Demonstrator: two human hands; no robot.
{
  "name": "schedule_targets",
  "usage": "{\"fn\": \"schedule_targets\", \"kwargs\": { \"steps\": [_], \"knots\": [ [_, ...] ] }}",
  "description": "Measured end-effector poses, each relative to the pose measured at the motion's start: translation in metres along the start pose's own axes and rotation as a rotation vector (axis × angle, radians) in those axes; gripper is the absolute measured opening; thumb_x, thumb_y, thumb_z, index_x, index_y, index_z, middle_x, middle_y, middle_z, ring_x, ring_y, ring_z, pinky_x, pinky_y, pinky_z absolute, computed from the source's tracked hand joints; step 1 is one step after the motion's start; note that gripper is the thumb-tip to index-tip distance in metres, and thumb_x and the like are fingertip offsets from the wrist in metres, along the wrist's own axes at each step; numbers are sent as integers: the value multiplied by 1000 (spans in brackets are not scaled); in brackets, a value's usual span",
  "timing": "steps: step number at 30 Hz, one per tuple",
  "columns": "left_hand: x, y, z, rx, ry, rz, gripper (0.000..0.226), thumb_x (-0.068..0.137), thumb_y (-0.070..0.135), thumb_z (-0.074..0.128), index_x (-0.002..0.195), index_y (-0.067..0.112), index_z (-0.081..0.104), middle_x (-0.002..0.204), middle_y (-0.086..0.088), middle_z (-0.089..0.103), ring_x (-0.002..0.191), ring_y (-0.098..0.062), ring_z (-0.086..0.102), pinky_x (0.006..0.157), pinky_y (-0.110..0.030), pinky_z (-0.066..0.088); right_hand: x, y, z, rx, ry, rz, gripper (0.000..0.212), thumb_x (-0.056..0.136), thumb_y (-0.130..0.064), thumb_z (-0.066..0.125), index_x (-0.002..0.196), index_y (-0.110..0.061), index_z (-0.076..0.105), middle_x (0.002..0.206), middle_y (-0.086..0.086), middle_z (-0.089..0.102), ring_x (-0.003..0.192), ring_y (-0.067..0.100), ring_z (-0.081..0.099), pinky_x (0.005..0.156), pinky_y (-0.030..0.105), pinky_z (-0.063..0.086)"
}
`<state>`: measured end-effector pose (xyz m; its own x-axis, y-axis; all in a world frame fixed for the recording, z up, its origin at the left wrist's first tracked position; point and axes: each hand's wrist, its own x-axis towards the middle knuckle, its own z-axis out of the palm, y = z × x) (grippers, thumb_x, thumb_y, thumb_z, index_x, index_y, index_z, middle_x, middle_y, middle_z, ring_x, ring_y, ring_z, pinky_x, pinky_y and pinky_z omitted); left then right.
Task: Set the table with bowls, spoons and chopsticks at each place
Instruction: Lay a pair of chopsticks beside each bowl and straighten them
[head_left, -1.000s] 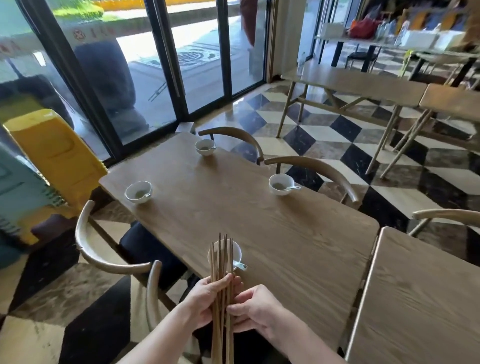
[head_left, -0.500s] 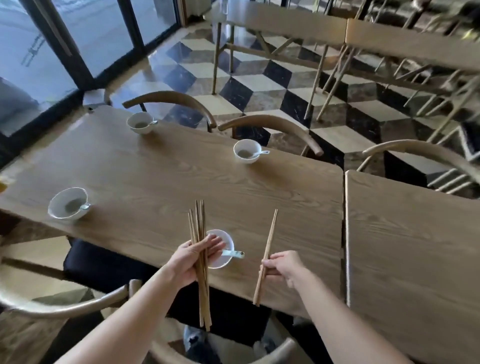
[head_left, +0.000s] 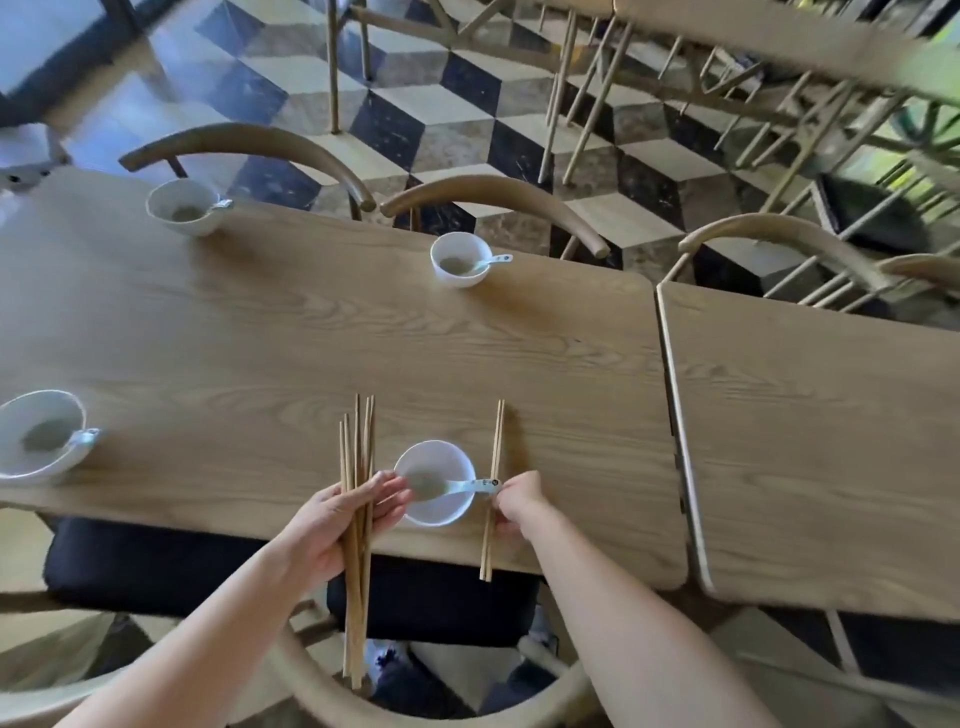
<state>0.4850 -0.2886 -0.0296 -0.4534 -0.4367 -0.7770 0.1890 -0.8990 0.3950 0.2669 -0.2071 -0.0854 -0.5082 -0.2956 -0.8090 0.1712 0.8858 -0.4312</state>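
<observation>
A white bowl (head_left: 435, 483) with a spoon (head_left: 467, 486) in it stands near the front edge of the wooden table (head_left: 322, 343). My left hand (head_left: 343, 514) holds a bundle of several chopsticks (head_left: 357, 519) just left of that bowl. My right hand (head_left: 514, 501) pinches a pair of chopsticks (head_left: 493, 467) that lies on the table right of the bowl, its near end over the table edge. Three more bowls with spoons stand at the left (head_left: 39, 436), far left (head_left: 183, 207) and far middle (head_left: 460, 259).
A second wooden table (head_left: 821, 441) abuts on the right. Curved wooden chair backs (head_left: 498, 195) line the far side, and one chair with a black seat (head_left: 156, 566) is below me. Checkered floor and more tables lie beyond.
My right hand has carried the pair of chopsticks down onto the table right of the near bowl. The left hand's bundle stays beside the bowl. The camera has tilted down and moved closer.
</observation>
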Motion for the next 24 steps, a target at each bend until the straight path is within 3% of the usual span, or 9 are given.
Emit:
{"fn": "schedule_targets", "kwargs": {
  "steps": [4, 8, 12, 14, 16, 18, 24],
  "knots": [
    [-5, 8, -8, 15, 12, -1, 29, 91, 7, 60, 115, -10, 59, 112, -25, 71, 91, -32, 74, 67, -36, 62, 5, 4, 10, -33, 102, -45, 15, 88, -1, 54, 102, -7, 56, 110, 17, 60, 80, 27, 58, 44, 32, 50],
    [-10, 10, -11, 91, 13, -7, 28, 95, 8, 58, 117, -9, 60, 112, -23, 71, 95, -30, 74, 73, -36, 62, 11, 11, 10, -150, 222, -81, 24, 80, -7, 65, 68, -21, 49, 83, 6, 62, 69, 26, 60, 69, 43, 60],
    [-11, 13, -13, 75, 24, -6, 28, 95, 8, 58, 118, -9, 59, 110, -21, 73, 92, -30, 74, 72, -37, 62, -4, 17, 8, -240, 299, -136, 25, 81, -28, 73, 77, -22, 48, 82, -1, 59, 75, 23, 59, 55, 29, 42],
    [-11, 12, -13, 73, 25, -8, 27, 95, 7, 58, 117, -9, 59, 109, -21, 73, 91, -30, 75, 73, -38, 62, -4, 22, 11, -240, 311, -165, 32, 81, -29, 73, 74, -23, 43, 83, 0, 60, 71, 21, 56, 50, 28, 37],
    [-11, 13, -11, 80, 29, -13, 25, 95, 6, 58, 115, -9, 60, 110, -22, 72, 88, -29, 75, 73, -38, 62, -4, 24, 14, -273, 327, -199, 29, 82, -22, 73, 74, -22, 45, 84, -1, 60, 73, 20, 59, 52, 31, 45],
    [-11, 13, -8, 84, 36, -17, 24, 94, 6, 58, 113, -9, 61, 111, -23, 72, 87, -30, 75, 74, -40, 62, -4, 25, 15, -325, 353, -223, 17, 82, -15, 69, 78, -19, 52, 84, 0, 60, 78, 22, 62, 63, 36, 55],
    [-8, 16, 0, 98, 43, -28, 30, 91, 6, 62, 116, -10, 60, 113, -24, 71, 95, -33, 73, 79, -44, 60, -4, 25, 13, -323, 385, -262, 13, 84, -15, 69, 80, -17, 56, 81, -2, 58, 79, 21, 61, 68, 35, 56]
  ]
}}
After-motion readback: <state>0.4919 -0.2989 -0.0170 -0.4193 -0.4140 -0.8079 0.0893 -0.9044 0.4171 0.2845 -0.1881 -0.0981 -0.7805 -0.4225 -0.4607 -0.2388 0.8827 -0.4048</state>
